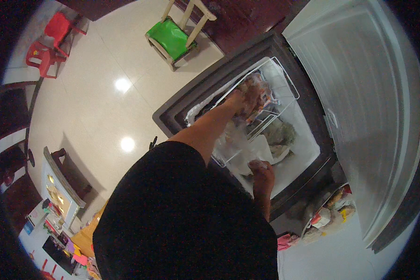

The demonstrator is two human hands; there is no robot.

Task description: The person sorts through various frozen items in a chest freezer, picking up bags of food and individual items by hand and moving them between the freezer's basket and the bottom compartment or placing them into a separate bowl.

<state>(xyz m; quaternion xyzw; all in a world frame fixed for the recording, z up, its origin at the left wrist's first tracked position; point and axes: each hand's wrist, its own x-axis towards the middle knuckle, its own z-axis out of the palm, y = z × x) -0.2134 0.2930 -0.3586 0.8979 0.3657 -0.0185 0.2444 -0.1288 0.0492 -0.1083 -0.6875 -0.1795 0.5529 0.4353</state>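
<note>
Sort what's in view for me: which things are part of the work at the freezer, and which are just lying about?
In hand:
- left hand, on frozen packets in the wire basket
- right hand, on a white bag
- open chest freezer, lid raised

Lying about:
- wooden chair with green seat
- red plastic chairs
- basket of packets on the floor

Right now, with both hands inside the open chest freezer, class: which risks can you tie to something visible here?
1. The left hand reaches into the packed wire basket; the frozen packets might slip out.
2. The right hand grips a white plastic bag at the basket's edge; thin film could snag or tear on the wire.
3. The freezer lid stands raised; it could drop on the arms.
</note>
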